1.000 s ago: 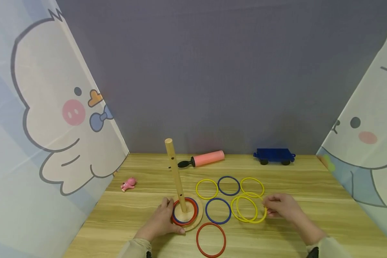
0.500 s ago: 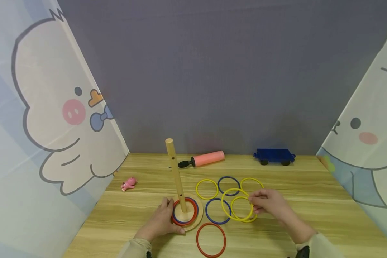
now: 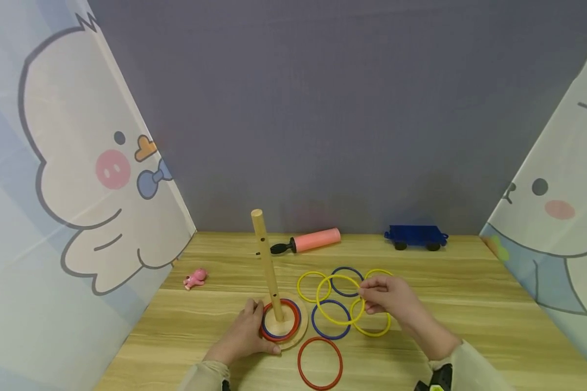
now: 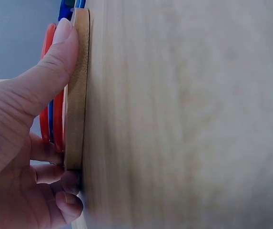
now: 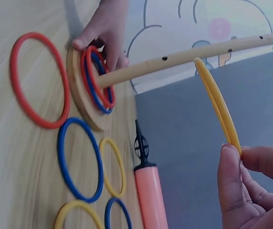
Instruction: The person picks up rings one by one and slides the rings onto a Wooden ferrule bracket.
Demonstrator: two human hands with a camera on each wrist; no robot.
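Observation:
My left hand point(image 3: 242, 336) grips the round base point(image 4: 76, 95) of a wooden ring-toss stand, thumb along its near edge and fingers at its left side. From that base rises an upright post point(image 3: 266, 255) with small holes. Red rings point(image 5: 84, 69) and a blue ring lie stacked around the post's foot. Between thumb and fingertips, my right hand point(image 3: 393, 301) pinches a yellow ring point(image 5: 217, 100) by its right side. That ring is raised above the table and tilted, to the right of the post; in the head view it overlaps the blue rings behind it.
On the wooden table point(image 3: 494, 326) lie a loose red ring point(image 3: 342, 365), a blue ring point(image 3: 313, 320) and several other rings. Farther back are a pink hand pump point(image 3: 318, 240) and a blue toy wagon point(image 3: 416, 235). A pink figurine point(image 3: 194, 278) lies left. A grey wall point(image 3: 323, 119) stands behind.
My right hand has carried the yellow ring leftward and up off the other rings, toward the post. The left hand has stayed on the base.

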